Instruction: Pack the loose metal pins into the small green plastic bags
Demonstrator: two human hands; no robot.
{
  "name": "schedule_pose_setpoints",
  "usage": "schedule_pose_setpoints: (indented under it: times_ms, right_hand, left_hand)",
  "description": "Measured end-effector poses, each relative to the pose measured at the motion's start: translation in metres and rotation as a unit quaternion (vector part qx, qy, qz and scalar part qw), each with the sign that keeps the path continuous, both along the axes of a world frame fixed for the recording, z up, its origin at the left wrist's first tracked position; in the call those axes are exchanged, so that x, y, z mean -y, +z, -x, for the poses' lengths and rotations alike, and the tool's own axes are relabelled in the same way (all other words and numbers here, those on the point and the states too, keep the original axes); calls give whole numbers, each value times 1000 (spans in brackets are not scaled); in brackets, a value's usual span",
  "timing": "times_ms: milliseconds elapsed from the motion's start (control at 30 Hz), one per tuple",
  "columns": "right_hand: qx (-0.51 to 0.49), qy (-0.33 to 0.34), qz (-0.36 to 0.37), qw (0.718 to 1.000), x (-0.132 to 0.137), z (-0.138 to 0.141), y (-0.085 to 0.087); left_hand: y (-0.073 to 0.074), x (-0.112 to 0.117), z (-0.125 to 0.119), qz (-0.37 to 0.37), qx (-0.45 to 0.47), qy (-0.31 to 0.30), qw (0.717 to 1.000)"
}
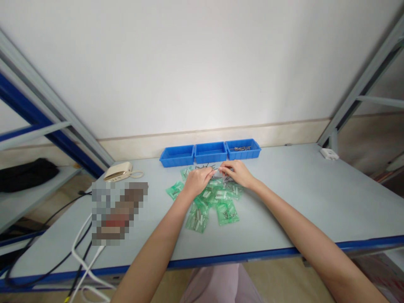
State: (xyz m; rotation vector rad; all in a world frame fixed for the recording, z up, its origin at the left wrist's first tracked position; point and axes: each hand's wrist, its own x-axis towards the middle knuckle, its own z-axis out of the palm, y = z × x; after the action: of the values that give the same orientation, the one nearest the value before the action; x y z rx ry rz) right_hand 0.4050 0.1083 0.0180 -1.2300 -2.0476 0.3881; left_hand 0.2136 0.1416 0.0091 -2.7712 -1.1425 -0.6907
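My left hand [200,180] and my right hand [237,172] meet over the middle of the table, fingertips pinched close together. Between them shows a thin metal rod [217,169], too small to make out its exact kind. Loose thin metal pieces [205,166] lie just behind my left fingers, partly hidden. Below and around both hands spread several green clear plastic bags [227,212] with small metal and pale parts inside. One such bag [198,219] lies nearest the front edge, and another [175,190] is left of my left hand.
Three blue bins stand in a row by the wall: a left bin [176,161], a middle bin [211,158] and a right bin [244,154] holding metal rods [241,148]. At left are a white box [118,171], a blurred-out object [120,214] and cables [77,248].
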Motion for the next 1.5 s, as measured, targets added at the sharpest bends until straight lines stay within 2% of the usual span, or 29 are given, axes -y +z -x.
schedule_pose_setpoints:
  times_ms: [100,200,333,433,500,533,600,633,700,767,867,1000,1267,1433,1500]
  right_hand:
    - [12,-53,-12,998,-2,-3,3]
    - [43,-182,-42,982,-15,-20,9]
    - [152,-361,-73,917,-39,-54,19]
    - [224,-427,-107,869,-46,-62,22]
    - [247,-410,-133,868,-42,-51,20]
    - [261,-373,-142,879,-39,-41,18]
    - [313,-229,-137,911,-31,-15,12]
    - [342,-160,-129,917,-28,-1,9]
    - [386,-95,-100,912,-24,23,3]
    - [408,-90,-62,906,-24,38,-1]
    - [405,-112,-27,907,-26,45,-5]
    - [396,-129,-14,909,-25,37,-6]
    - [369,-104,-1,924,-21,27,-13]
    - [339,-87,-1,937,-19,21,-12]
    - [297,-79,-6,952,-21,18,-10]
  left_hand:
    - [0,-2,2,18,16,30,999]
    - [0,-6,5,32,41,84,995]
    - [0,-12,8,34,59,132,989]
    - [0,-13,8,33,54,151,987]
    - [0,-13,7,33,55,155,986]
    - [0,-13,7,32,56,155,986]
    - [1,-12,7,26,57,152,986]
    - [1,-12,7,22,55,149,987]
    - [1,-11,7,14,51,143,988]
    - [2,-10,8,11,51,140,989]
    - [4,-9,9,12,52,136,989]
    - [5,-8,7,6,33,130,991]
    - [3,-7,5,4,6,130,992]
    - [0,-9,5,5,8,117,993]
    - [-2,-11,5,6,14,108,994]
